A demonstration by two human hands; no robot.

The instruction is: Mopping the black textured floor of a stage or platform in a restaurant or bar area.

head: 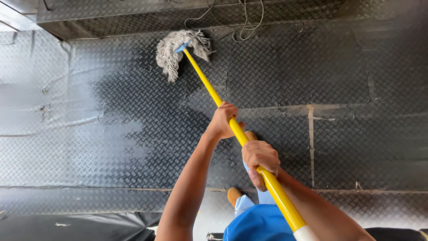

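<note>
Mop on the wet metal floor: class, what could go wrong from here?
1. The mop head lies close to loose cables by the far wall; its strands might snag them.
2. The tread-plate floor looks wet and dark around the mop; the person could slip.
3. The left hand and right hand grip the yellow handle mid-shaft, perhaps limiting control.

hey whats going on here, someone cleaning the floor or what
A person is mopping a dark metal tread-plate floor. Both bare hands grip the yellow handle of a string mop: the left hand further down the pole, the right hand nearer the body. The grey mop head rests on the floor close to the far wall, with a dark wet patch spread around it, while the floor to the left looks paler and dry. Loose cables lie by the wall beyond the mop.
</note>
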